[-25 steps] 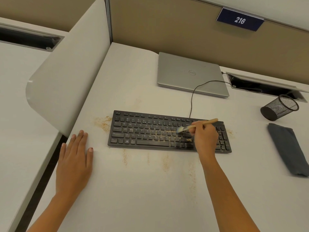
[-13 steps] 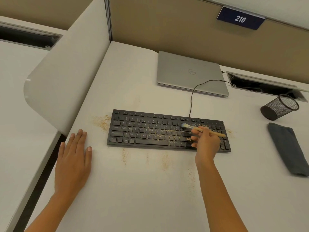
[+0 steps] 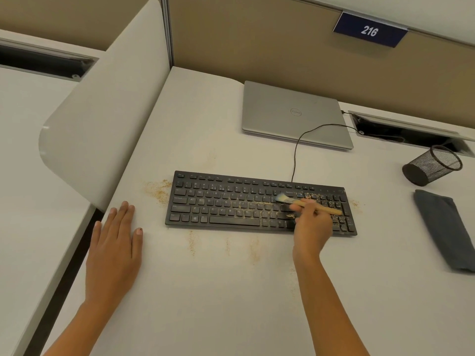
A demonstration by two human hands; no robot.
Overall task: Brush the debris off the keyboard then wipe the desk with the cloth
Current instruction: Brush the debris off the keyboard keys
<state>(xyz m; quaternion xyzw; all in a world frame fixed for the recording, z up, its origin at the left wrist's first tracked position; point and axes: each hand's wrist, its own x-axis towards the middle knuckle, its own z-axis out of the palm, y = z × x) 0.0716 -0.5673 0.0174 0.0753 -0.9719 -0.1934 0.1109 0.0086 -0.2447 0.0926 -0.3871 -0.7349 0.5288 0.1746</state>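
A black keyboard [image 3: 231, 204] lies across the middle of the white desk [image 3: 231, 291], with tan debris on its right-hand keys. My right hand [image 3: 312, 227] grips a small wooden-handled brush [image 3: 323, 207] over the keyboard's right part; the pale bristles rest on the keys to the hand's upper left. Crumb streaks [image 3: 192, 244] mark the desk in front of the keyboard, and a crumb patch [image 3: 158, 190] lies at its left end. My left hand [image 3: 115, 250] rests flat on the desk, left of the keyboard. A folded grey cloth [image 3: 444, 227] lies at the far right.
A closed silver laptop [image 3: 290, 114] sits behind the keyboard, with the keyboard's cable [image 3: 298, 147] curving beside it. A black mesh pen cup [image 3: 431, 165] lies tipped over at the right. A curved white divider [image 3: 102, 104] borders the desk's left side.
My right hand has turned the brush: its bristles went from the keyboard's middle rows up to the upper rows, and the handle now points right and down. My left hand has stayed flat.
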